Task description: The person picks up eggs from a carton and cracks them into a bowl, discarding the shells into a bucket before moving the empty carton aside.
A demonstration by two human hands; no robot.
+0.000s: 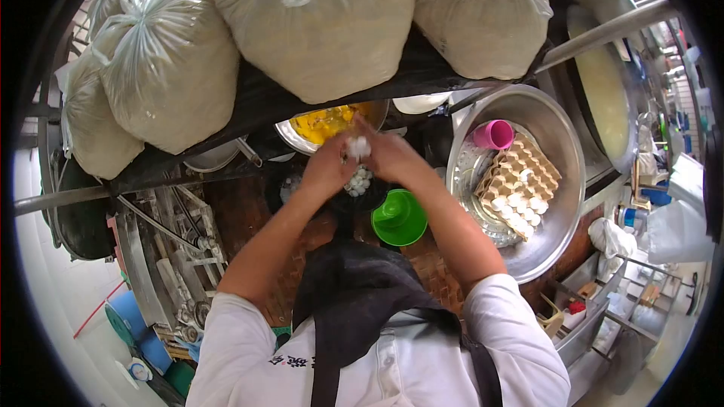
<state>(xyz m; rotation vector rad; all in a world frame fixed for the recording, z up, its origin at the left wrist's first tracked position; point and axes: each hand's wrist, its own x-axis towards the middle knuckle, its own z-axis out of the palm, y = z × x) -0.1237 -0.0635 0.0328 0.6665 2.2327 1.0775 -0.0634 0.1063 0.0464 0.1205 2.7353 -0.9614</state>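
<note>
My left hand (329, 167) and my right hand (391, 155) are close together in front of me, fingers curled in around a white eggshell (359, 148). Some of the fingers are blurred by motion. Just beyond the hands is a metal bowl (286, 134) with yellow beaten-looking egg (324, 122) in it. Below the hands, several white eggshells (360, 181) lie in a dark container whose rim is partly hidden by my arms.
A green bucket (400, 232) stands below my right hand. At right, a large metal basin (569, 181) holds egg trays (520, 173) with several white eggs and a pink cup (494, 135). Full plastic bags (317, 38) sit on the shelf (260, 117) above.
</note>
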